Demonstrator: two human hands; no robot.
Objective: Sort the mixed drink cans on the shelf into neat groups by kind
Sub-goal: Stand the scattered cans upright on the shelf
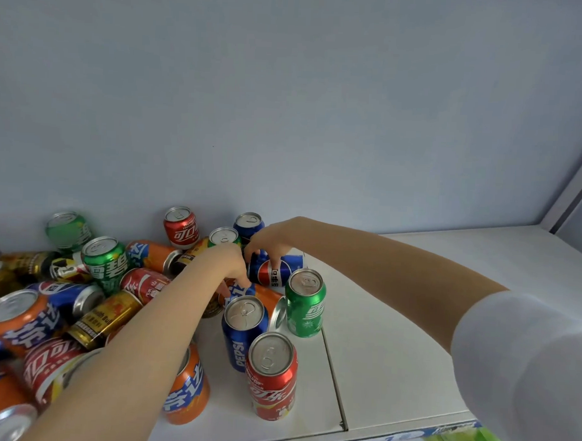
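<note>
**Both grips in the can heap**

A pale blue wall (287, 88) backs the white shelf (411, 323) — its seam runs beside the green can (304, 306). Mixed cans (95, 315) crowd its left. The right grip (267, 243) clasps a lying blue can (274, 273); the left grip (229, 265) clasps a lying orange can (267, 297).

- Glossy printed metal on the cans (244, 334), with bare silvery lids.
- Smooth, matt white shelf (411, 323).
- Soft white cloth sleeve (525, 360).
- Plain matt wall (287, 88).
</note>
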